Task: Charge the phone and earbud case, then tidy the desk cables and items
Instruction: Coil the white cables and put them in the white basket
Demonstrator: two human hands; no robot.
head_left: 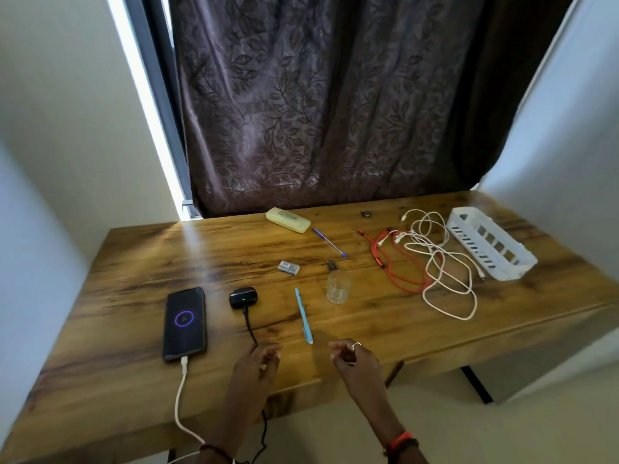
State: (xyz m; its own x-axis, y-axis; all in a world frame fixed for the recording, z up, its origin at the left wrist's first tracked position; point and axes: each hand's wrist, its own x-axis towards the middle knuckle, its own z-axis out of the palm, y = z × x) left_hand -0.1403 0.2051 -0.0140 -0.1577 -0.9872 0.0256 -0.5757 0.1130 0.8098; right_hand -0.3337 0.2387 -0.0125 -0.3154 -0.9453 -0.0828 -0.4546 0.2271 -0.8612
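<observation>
Both hands are loosely curled and holding nothing: the left hand [258,361] hovers right at the black cable [249,324] that's plugged into the earbud case [243,297], and the right hand [351,358] sits just right of it with fingers half open. The phone [184,324], just left of the earbud case, has a white cable [181,396] in it and shows a purple charging ring, digits too blurry to read. Well right of the case, the red and white cables [432,262] lie tangled beside a white basket [490,242].

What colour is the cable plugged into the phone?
White; the cable runs from the phone off the desk's near edge, seen in the head view.
</observation>
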